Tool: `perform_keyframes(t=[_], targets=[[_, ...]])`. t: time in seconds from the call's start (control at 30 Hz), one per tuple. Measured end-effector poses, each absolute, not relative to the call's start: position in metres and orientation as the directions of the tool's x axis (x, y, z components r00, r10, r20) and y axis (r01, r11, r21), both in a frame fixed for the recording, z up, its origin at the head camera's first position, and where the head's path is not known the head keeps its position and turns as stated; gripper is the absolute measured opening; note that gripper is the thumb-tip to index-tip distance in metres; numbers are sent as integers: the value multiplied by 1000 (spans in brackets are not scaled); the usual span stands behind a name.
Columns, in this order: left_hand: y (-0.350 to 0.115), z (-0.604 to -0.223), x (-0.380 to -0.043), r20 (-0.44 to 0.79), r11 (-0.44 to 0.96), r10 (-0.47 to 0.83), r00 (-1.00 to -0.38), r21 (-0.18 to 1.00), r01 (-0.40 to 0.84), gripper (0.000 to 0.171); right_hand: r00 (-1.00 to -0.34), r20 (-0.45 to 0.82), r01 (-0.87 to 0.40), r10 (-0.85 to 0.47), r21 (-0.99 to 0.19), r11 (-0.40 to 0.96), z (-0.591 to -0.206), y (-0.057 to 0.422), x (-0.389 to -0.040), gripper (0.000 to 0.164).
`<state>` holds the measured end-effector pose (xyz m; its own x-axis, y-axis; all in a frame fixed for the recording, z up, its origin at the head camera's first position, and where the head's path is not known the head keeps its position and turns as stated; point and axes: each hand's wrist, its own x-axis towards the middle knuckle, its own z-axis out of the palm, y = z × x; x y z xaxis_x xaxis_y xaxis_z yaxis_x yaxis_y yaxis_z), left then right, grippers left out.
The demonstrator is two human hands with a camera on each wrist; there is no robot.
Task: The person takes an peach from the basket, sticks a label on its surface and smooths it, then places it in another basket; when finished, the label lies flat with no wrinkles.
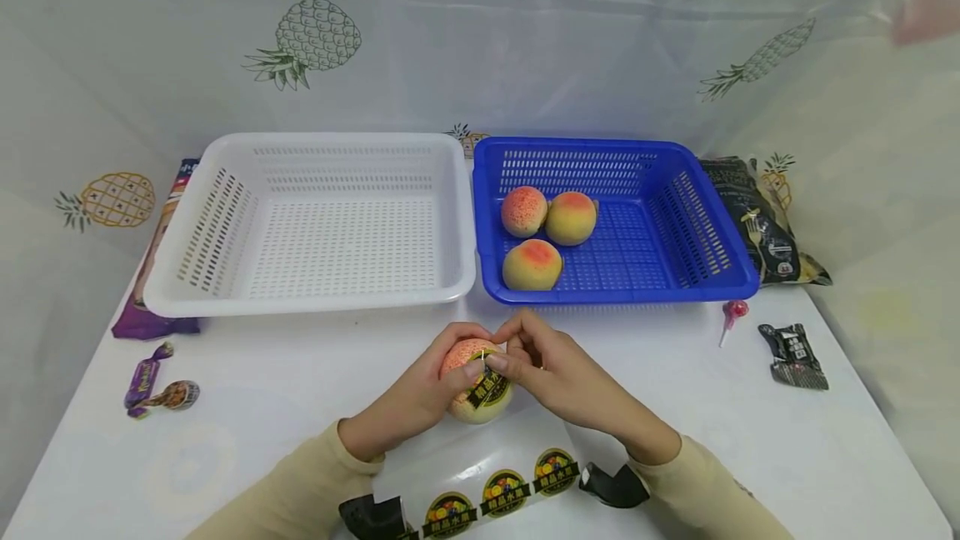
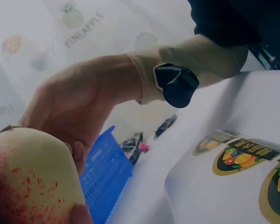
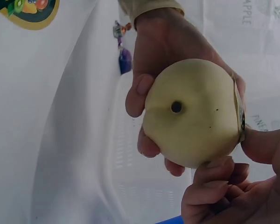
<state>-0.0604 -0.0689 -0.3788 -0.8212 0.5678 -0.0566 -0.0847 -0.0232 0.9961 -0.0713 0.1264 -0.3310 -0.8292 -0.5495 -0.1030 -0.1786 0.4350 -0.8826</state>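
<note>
In the head view, my left hand grips a peach with a speckled pink top over the table's front middle. A round black and gold fruit sticker lies on its side. My right hand has its thumb on the sticker's upper end, its other fingers curled against the peach. The right wrist view shows the peach's pale underside with a dark hole, the sticker seen edge-on and slightly lifted near the thumb. Below the hands lies a white backing sheet with several more stickers along its near edge.
Behind stand a white basket and a blue basket holding three peaches. Wrapped sweets lie at left. A lollipop, a black wrapped snack and a black bag are at right.
</note>
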Motion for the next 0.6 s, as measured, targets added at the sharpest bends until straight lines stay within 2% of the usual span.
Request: perform_keyframes(t=[0.13, 0.27, 0.37, 0.47, 0.6], targets=[[-70, -379, -61, -30, -61, 591, -806, 995, -82, 28, -816, -103, -150, -569, -913, 380, -335, 128, -75, 14], [-71, -378, -61, -4, -70, 614, -789, 996, -59, 29, -796, -150, -32, -586, -957, 288, -339, 132, -79, 16], [-72, -375, -62, -7, -50, 612, -791, 998, -47, 30, -805, -188, 53, -562, -967, 247, -341, 138, -80, 18], [-73, -371, -64, -54, -14, 576, -816, 997, -75, 31, -836, -175, 50, -521, -968, 246, -341, 146, -79, 16], [-76, -370, -68, -141, -33, 522, -841, 982, -185, 30, -887, -118, -23, -446, -954, 299, -337, 159, -76, 13]])
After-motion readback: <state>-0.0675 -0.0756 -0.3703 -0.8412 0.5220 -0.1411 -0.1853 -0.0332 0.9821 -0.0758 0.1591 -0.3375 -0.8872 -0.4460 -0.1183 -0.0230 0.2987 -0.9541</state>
